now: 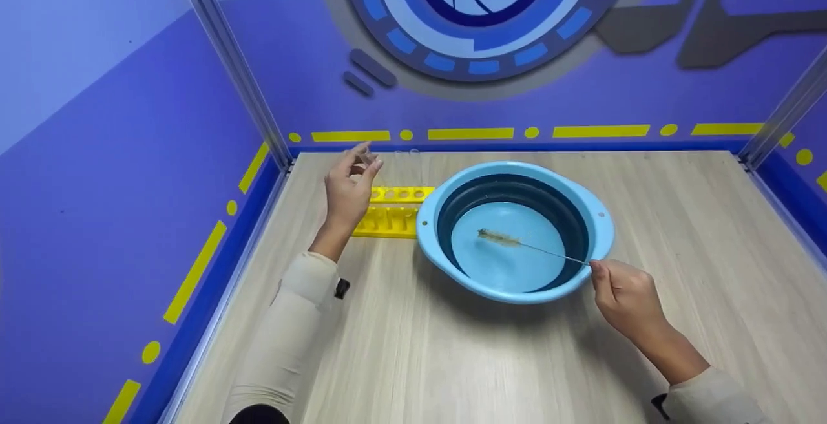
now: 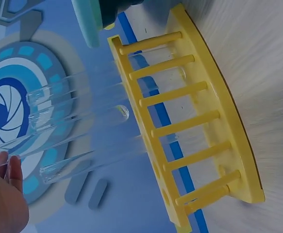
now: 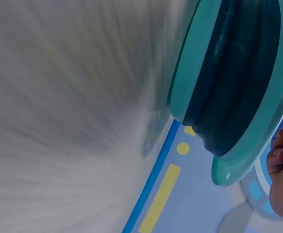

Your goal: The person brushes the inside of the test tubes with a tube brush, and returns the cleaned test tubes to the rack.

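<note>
My left hand (image 1: 349,186) pinches a clear test tube (image 2: 123,113) by its upper end, above the yellow test tube rack (image 1: 386,229). In the left wrist view, the tube's rounded bottom hangs just outside the top bar of the rack. Other clear test tubes (image 2: 95,162) stand in the rack's holes. My right hand (image 1: 628,298) grips the wire handle of a test tube brush (image 1: 502,238) at the right rim of a blue basin (image 1: 510,296). The brush's bristle head lies over the basin's inside, pointing left.
The basin stands on the wood-grain table (image 1: 465,372), close against the right end of the rack. Blue printed walls (image 1: 271,88) enclose the table at the back and sides. In the right wrist view, the basin's dark folding side (image 3: 238,82) rises from the tabletop.
</note>
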Motion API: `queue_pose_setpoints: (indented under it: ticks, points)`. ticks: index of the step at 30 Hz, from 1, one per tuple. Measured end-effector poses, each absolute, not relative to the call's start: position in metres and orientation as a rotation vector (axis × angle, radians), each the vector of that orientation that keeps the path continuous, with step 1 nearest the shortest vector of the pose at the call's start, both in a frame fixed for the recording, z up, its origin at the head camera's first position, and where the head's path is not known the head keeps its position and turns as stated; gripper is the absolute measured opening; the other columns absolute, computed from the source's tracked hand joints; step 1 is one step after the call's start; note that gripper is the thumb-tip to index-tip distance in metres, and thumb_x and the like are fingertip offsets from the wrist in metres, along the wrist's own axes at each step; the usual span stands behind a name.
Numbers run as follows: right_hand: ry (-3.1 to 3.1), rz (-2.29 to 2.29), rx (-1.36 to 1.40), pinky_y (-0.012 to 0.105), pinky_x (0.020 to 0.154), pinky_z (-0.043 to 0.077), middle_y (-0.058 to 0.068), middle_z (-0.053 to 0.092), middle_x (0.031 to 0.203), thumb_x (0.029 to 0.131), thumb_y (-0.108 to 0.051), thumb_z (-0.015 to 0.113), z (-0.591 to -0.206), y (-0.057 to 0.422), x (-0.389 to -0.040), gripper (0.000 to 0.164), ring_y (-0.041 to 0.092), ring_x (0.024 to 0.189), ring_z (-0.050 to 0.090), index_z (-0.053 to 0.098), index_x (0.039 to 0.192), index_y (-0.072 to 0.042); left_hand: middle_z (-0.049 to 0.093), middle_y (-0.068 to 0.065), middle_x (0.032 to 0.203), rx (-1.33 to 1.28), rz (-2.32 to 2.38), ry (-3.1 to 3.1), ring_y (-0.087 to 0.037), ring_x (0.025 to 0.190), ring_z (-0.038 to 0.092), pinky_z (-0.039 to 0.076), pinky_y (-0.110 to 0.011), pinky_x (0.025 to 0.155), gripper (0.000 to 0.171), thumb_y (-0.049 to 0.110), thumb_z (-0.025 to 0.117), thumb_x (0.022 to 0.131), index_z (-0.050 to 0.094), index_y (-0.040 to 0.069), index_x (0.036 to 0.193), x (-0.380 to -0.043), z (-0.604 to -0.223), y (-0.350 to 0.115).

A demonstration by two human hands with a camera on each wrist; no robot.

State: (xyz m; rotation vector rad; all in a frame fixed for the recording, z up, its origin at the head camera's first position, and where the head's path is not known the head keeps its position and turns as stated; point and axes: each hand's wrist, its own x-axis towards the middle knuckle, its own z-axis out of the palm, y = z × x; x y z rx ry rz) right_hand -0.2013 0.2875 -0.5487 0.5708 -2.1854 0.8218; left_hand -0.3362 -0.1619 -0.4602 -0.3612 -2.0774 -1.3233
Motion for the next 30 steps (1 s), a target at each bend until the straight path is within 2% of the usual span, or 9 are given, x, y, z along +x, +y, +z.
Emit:
queue_pose_setpoints:
  ticks: [6, 9, 13, 17, 21, 25, 30]
  points:
    - [-2.199, 0.848, 0.567, 0.016, 0.048, 0.026, -0.006, 0.039, 0.053, 0.101, -0.002, 0.066, -0.545, 0.287, -0.201, 0.05, -0.002, 0.055, 0.032, 0.045, 0.058, -0.015, 0.077, -0.015, 0.111, -0.341, -1.219, -2.192, -0.029, 0.106, 0.072, 0.06, -0.047, 0.095, 0.04, 0.018, 0.075, 0.101, 0.069, 0.004, 0.138, -0.35, -0.461, -0.16]
    - [-2.199, 0.844, 0.57, 0.016, 0.049, 0.027, -0.006, 0.039, 0.053, 0.099, 0.001, 0.068, -0.546, 0.287, -0.201, 0.049, -0.002, 0.055, 0.033, 0.046, 0.058, -0.014, 0.076, -0.012, 0.117, -0.295, -1.041, -2.297, -0.03, 0.114, 0.067, 0.054, -0.048, 0.102, 0.051, 0.024, 0.075, 0.102, 0.063, 0.01, 0.149, -0.356, -0.461, -0.159]
    - [-2.171, 0.834, 0.591, 0.015, 0.049, 0.027, -0.005, 0.04, 0.053, 0.098, 0.001, 0.069, -0.548, 0.284, -0.204, 0.049, -0.002, 0.055, 0.033, 0.046, 0.058, -0.014, 0.072, -0.009, 0.121, -0.263, -0.833, -2.427, -0.031, 0.12, 0.057, 0.043, -0.048, 0.104, 0.062, 0.029, 0.073, 0.103, 0.051, 0.018, 0.159, -0.365, -0.461, -0.159]
    - [-2.145, 0.821, 0.594, 0.015, 0.048, 0.029, -0.002, 0.042, 0.053, 0.099, 0.0, 0.068, -0.549, 0.28, -0.207, 0.048, -0.001, 0.055, 0.035, 0.048, 0.058, -0.012, 0.074, -0.005, 0.122, -0.295, -0.732, -2.496, -0.03, 0.129, 0.054, 0.038, -0.047, 0.108, 0.058, 0.029, 0.071, 0.104, 0.052, 0.021, 0.158, -0.376, -0.463, -0.161]
    - [-2.16, 0.791, 0.554, 0.017, 0.048, 0.028, -0.001, 0.041, 0.052, 0.096, 0.003, 0.07, -0.548, 0.276, -0.208, 0.047, 0.001, 0.054, 0.034, 0.047, 0.058, -0.012, 0.077, -0.003, 0.125, -0.324, -0.686, -2.512, -0.029, 0.137, 0.052, 0.036, -0.047, 0.112, 0.052, 0.026, 0.07, 0.105, 0.056, 0.018, 0.154, -0.383, -0.472, -0.164]
    - [-2.183, 0.752, 0.478, 0.018, 0.048, 0.028, -0.002, 0.04, 0.052, 0.093, 0.005, 0.071, -0.547, 0.273, -0.209, 0.046, 0.003, 0.052, 0.035, 0.047, 0.058, -0.012, 0.074, -0.005, 0.136, -0.334, -0.654, -2.516, -0.029, 0.143, 0.049, 0.035, -0.048, 0.117, 0.049, 0.024, 0.07, 0.105, 0.058, 0.016, 0.152, -0.384, -0.483, -0.164]
    - [-2.185, 0.654, 0.448, 0.023, 0.049, 0.033, 0.003, 0.045, 0.055, 0.095, 0.0, 0.071, -0.544, 0.27, -0.213, 0.035, 0.014, 0.054, 0.044, 0.056, 0.064, -0.007, 0.066, -0.006, 0.15, -0.353, -0.546, -2.534, -0.029, 0.149, 0.046, 0.036, -0.047, 0.123, 0.052, 0.026, 0.068, 0.106, 0.054, 0.015, 0.156, -0.382, -0.489, -0.159]
